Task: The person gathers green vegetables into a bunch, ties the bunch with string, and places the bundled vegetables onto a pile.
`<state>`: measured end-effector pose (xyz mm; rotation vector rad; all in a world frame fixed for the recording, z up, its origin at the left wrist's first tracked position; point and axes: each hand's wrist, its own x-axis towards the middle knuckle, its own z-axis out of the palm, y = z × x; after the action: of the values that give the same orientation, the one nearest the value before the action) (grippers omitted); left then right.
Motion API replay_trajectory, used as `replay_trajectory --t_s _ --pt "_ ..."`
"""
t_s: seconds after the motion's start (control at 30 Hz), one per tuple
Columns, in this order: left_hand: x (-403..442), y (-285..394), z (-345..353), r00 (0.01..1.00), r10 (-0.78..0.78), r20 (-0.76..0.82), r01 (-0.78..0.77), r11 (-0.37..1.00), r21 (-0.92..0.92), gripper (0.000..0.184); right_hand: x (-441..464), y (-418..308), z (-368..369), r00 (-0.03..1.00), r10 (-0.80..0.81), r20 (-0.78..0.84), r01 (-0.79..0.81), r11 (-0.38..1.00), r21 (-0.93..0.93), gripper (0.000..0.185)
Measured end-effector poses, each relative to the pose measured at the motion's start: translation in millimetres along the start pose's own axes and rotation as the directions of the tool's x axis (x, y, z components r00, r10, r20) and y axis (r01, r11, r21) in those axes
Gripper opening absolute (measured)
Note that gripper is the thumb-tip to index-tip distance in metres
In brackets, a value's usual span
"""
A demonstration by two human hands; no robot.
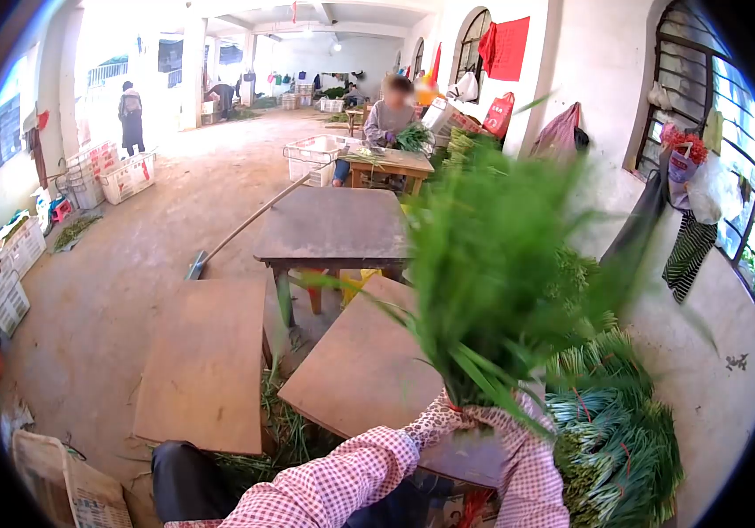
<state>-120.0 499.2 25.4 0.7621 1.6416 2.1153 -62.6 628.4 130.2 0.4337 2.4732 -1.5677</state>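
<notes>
A large bunch of long green leafy stems point(501, 273) stands upright in front of me, its tops blurred by motion. My left hand point(444, 417), with a leopard-print cover at the wrist, closes round the base of the bunch. From the lower right, my right hand point(488, 417) meets the same base; leaves and the sleeve hide most of its fingers. A bit of red shows at the bunch's base, between the hands. Below my hands is a low surface point(461, 458). To the right lies a tall pile of green bundles point(611, 431) tied with red bands.
Two brown boards point(206, 361) lie before me, with loose leaves between them. Beyond stands a dark table point(333, 224); a long-handled tool point(250, 220) leans beside it. A co-worker point(389, 114) sits farther back. White crates point(69, 480) line the left side.
</notes>
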Motion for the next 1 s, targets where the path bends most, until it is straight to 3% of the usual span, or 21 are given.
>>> replay_trajectory --t_s 0.07,0.1,0.13,0.17,0.2,0.23,0.3,0.33,0.37,0.4,0.43,0.47,0.53,0.6,0.67,0.73,0.77,0.83,0.87,0.93,1.0 --pt "-9 20 8 0.967 -0.233 0.107 0.255 0.920 -0.299 0.037 7 -39 -5 0.999 -0.041 -0.004 0.040 0.994 -0.100 0.098" --pt "-10 -17 10 0.988 -0.097 0.118 0.128 0.948 -0.290 0.036 -17 -83 1 0.991 -0.126 -0.038 0.106 0.933 -0.344 0.080" --pt "-14 -35 12 0.991 0.040 0.127 -0.002 0.957 -0.289 0.036 -24 -98 1 0.990 -0.117 0.074 0.137 0.895 -0.425 0.073" --pt "-20 -53 14 0.942 -0.269 0.199 0.335 0.758 -0.559 0.034 -6 -78 7 0.990 -0.120 0.081 0.143 0.739 -0.658 0.072" --pt "-28 -56 15 0.791 -0.501 0.350 0.566 0.383 -0.730 0.034 17 -49 18 0.988 -0.125 0.092 0.145 0.526 -0.838 0.071" --pt "-45 -49 21 0.733 -0.504 0.457 0.666 0.396 -0.631 0.032 24 -29 30 0.996 -0.017 0.087 0.085 0.452 -0.888 0.077" --pt "-78 -9 24 0.730 -0.590 0.344 0.682 0.598 -0.422 0.035 33 -4 33 0.988 -0.101 0.116 0.151 0.498 -0.854 0.082" --pt "-75 -20 21 0.768 -0.484 0.420 0.540 0.841 -0.018 0.035 27 -4 33 0.986 -0.093 0.138 0.166 0.500 -0.850 0.085" --pt "-80 8 30 0.882 -0.396 0.256 0.339 0.910 0.240 0.038 20 -5 34 0.986 -0.077 0.145 0.164 0.518 -0.839 0.085" --pt "-76 43 36 0.963 -0.230 0.139 0.130 0.852 0.507 0.041 16 -11 32 0.986 -0.078 0.144 0.164 0.527 -0.834 0.085" --pt "-68 51 35 0.979 0.025 0.203 -0.103 0.916 0.387 0.044 12 -17 29 0.987 -0.079 0.142 0.163 0.535 -0.829 0.085" --pt "-60 59 33 0.929 0.288 0.231 -0.343 0.905 0.252 0.046 10 -24 24 0.987 -0.071 0.146 0.162 0.541 -0.825 0.085" --pt "-43 60 19 0.837 0.470 0.281 -0.547 0.719 0.428 0.055 3 -27 14 0.986 -0.057 0.155 0.160 0.569 -0.807 0.084" --pt "-24 65 0 0.828 0.462 0.317 -0.559 0.637 0.530 0.064 -2 -33 4 0.986 -0.028 0.165 0.148 0.606 -0.782 0.083" --pt "-12 63 -18 0.835 0.338 0.435 -0.549 0.571 0.610 0.080 -13 -32 -1 0.985 -0.017 0.174 0.145 0.638 -0.756 0.082" --pt "-14 63 -16 0.895 0.042 0.444 -0.436 0.295 0.850 0.085 -20 -28 -2 0.982 -0.016 0.191 0.151 0.678 -0.719 0.081" --pt "-13 61 -15 0.895 0.042 0.444 -0.436 0.295 0.850 0.085 -23 -25 -1 0.981 -0.019 0.195 0.153 0.696 -0.702 0.081" --pt "-10 49 -9 0.897 -0.137 0.421 -0.424 0.008 0.906 0.087 -32 -17 4 0.979 -0.031 0.201 0.158 0.737 -0.657 0.080" --pt "-9 38 -6 0.897 -0.135 0.420 -0.423 0.005 0.906 0.087 -35 -13 6 0.979 -0.040 0.200 0.159 0.762 -0.627 0.079" --pt "-8 15 -3 0.938 0.020 0.346 -0.346 -0.024 0.938 0.088 -42 -4 13 0.979 -0.067 0.195 0.165 0.822 -0.545 0.078" --pt "-11 19 -2 0.941 -0.013 0.339 -0.339 -0.054 0.939 0.079 -46 2 19 0.979 -0.086 0.185 0.160 0.888 -0.432 0.077"
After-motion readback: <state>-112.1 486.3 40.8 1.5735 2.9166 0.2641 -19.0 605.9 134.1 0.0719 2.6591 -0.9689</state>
